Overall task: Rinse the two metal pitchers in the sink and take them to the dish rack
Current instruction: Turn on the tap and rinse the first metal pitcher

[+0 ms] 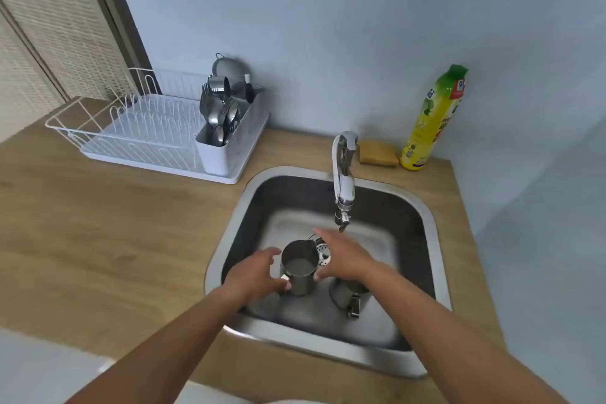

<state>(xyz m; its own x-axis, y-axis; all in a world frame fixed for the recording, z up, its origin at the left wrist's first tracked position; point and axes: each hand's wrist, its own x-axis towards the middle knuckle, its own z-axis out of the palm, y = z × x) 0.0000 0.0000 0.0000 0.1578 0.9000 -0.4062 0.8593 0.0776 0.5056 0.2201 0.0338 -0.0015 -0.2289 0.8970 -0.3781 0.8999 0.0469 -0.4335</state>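
Note:
A metal pitcher (299,267) stands upright in the steel sink (423,216), with a little water inside it. My left hand (254,274) is at its left side, fingers spread and loosely bent, thumb by the handle. My right hand (341,256) hovers open at the pitcher's right, fingers straight and reaching toward the faucet spout. The second metal pitcher (346,297) stands further right in the sink, partly hidden under my right wrist, its handle facing me. The white dish rack (144,134) sits on the counter at the back left.
The faucet (342,180) reaches over the basin from the back rim. A round drain strainer (323,252) shows behind the first pitcher. A sponge (378,153) and a yellow soap bottle (433,118) stand behind the sink. The rack's cutlery holder (218,121) holds several utensils.

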